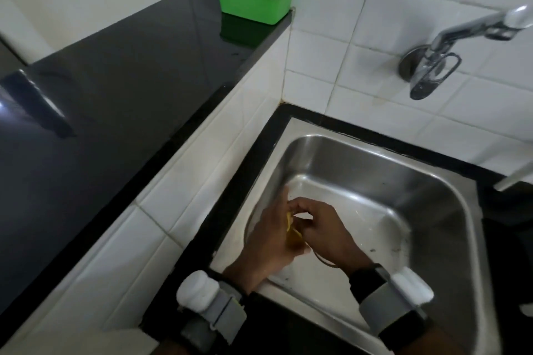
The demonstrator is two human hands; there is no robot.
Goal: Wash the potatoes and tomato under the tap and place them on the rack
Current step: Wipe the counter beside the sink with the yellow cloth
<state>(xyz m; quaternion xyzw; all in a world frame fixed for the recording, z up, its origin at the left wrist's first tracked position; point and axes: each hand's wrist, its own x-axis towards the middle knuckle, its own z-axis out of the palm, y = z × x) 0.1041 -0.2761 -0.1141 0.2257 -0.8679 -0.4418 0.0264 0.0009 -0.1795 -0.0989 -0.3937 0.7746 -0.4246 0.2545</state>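
Down over the steel sink [375, 170], both hands meet. The left hand [266, 239] cups a yellowish lump [290, 229], mostly hidden, against its palm. The right hand [328, 235] has its fingers [302, 206] curled, pinching the lump. The tap [461, 34] juts from the tiled wall, well apart.
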